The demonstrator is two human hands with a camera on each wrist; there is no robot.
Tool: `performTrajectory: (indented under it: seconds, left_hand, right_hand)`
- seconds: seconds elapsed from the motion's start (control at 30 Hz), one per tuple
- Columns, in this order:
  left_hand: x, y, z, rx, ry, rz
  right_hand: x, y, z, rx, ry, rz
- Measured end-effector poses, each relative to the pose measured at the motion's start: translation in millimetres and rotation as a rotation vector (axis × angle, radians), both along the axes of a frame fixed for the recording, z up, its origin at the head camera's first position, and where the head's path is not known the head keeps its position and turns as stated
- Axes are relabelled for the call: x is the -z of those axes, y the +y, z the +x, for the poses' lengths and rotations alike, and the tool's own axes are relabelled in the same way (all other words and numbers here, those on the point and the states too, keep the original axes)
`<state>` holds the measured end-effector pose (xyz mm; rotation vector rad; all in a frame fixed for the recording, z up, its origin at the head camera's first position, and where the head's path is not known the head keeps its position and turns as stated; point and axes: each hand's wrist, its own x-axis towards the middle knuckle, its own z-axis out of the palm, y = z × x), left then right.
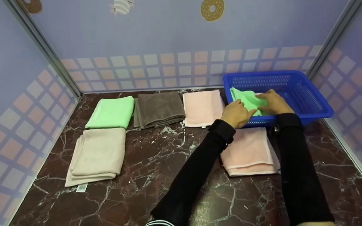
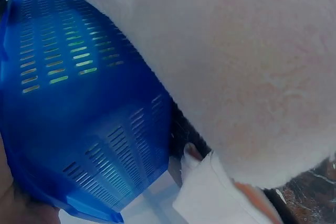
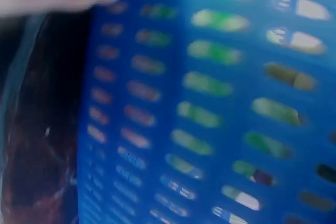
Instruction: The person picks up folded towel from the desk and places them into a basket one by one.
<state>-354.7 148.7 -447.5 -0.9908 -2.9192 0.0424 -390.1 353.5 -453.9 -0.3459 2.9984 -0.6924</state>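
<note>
Left hand (image 1: 237, 115): at blue basket's (image 1: 317, 99) near-left rim, thumb pointing right; can't tell if fingers pinch cloth.
Green towel (image 1: 245, 98): inside basket, left end; likely light, soft, floppy, not fragile; best held by a folded edge.
Right hand (image 1: 276, 103): over towel, pointing left, thumb and forefinger spread.

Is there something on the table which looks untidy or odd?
The beige towel at the left front looks slightly untidy: its folded layers do not line up, and a white tag sticks out below.
</note>
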Motion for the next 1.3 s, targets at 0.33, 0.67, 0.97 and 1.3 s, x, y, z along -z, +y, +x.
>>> performTrajectory:
  seconds: [0.33, 0.67, 0.97, 1.3]
  left_hand:
    - [1.8, -1, -0.8, 0.012, 0.027, -0.002]
    - [5.8, -33, -5.1, 0.137, -0.189, 0.386]
    - [30.8, -139, 9.9, -0.113, -0.067, 0.395]
    - [47.0, -119, 83.7, -0.268, -0.417, 0.356]
  right_hand:
    - [-4.7, -6, -1.3, 0.015, -0.326, 0.246]
    - [-1.9, -12, 2.2, 0.101, 0.273, 0.230]
    - [17.8, -22, 48.8, 0.070, 0.645, -0.118]
    - [24.0, -24, 66.8, 0.041, 0.498, 0.053]
